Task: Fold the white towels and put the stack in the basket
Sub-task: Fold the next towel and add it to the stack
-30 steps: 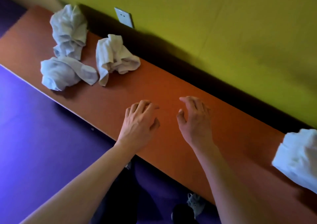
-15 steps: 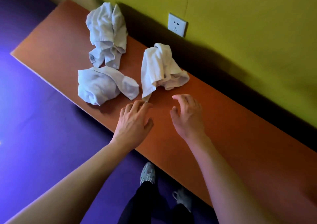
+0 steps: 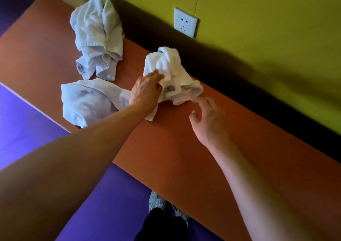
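A: Below the wall socket, on the orange worktop, what is the left hand doing?

B: It reaches forward with the arm stretched long across the worktop's near edge, back of the hand up. Its fingers curl into the crumpled white towel lying just below the socket, gripping the cloth near a small printed label.

A: And the right hand?

B: It hangs just above the worktop, below and slightly right of the socket, with fingers loosely bent and spread, thumb apart. It holds nothing. Its fingertips come close to the towel's lower hem, but I cannot tell whether they touch it.

A: Any other towels?

B: Two more, both crumpled. One heap lies well left of the socket, near the worktop's back edge. Another lies lower left of the socket, at the worktop's front edge, partly under the left forearm.

A: Anything else?

B: The wall around the socket is yellow-green, the floor purple, and a grey shoe shows at the bottom, beneath the worktop's edge.
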